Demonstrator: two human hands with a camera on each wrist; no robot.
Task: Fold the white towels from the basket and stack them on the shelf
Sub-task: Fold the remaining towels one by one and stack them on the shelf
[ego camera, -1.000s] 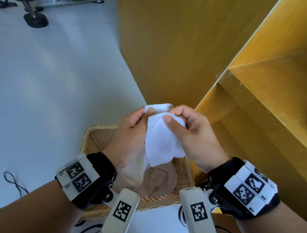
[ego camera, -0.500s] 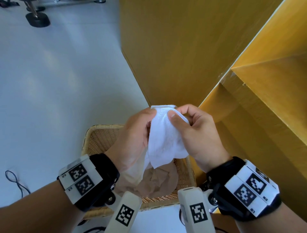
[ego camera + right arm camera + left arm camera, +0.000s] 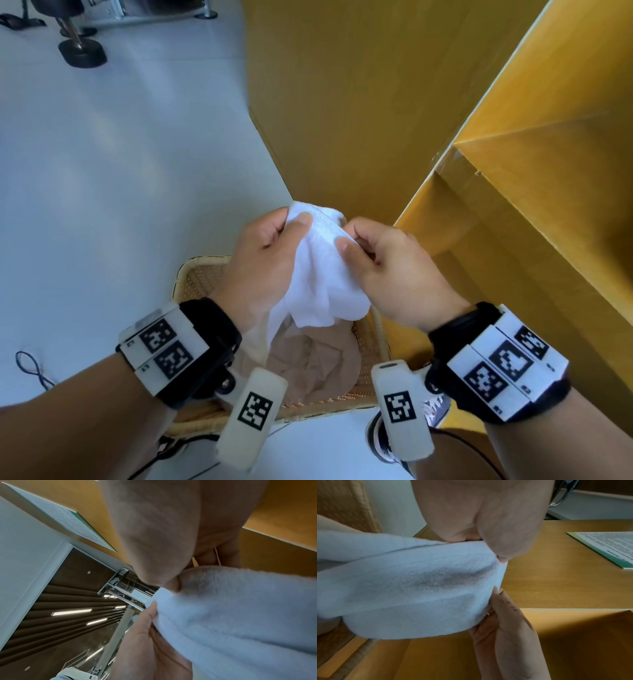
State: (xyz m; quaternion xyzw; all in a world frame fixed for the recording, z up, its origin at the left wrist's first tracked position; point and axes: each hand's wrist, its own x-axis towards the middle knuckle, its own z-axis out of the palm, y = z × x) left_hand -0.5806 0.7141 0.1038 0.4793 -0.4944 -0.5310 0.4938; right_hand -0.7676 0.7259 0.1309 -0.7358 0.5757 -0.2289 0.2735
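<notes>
The left hand (image 3: 270, 260) and right hand (image 3: 387, 274) each pinch the top edge of a white towel (image 3: 322, 277), fingers curled, holding it bunched above the basket (image 3: 191, 277) beside the shelf (image 3: 513, 205). With both grips so close together, I'd expect a crooked fold, or a corner slipping free into the basket.

A pale grey floor (image 3: 113, 164) carries everything here. A woven basket (image 3: 197, 274) sits on it, right against the foot of a yellow wooden shelf (image 3: 342, 102) that also stands on the floor. A beige cloth (image 3: 308, 366) lies crumpled in the basket. On the floor to the far left lies a thin black cable (image 3: 29, 365); farther off, a black round base (image 3: 82, 53) stands. A printed sheet (image 3: 607, 545) lies on one shelf board.
</notes>
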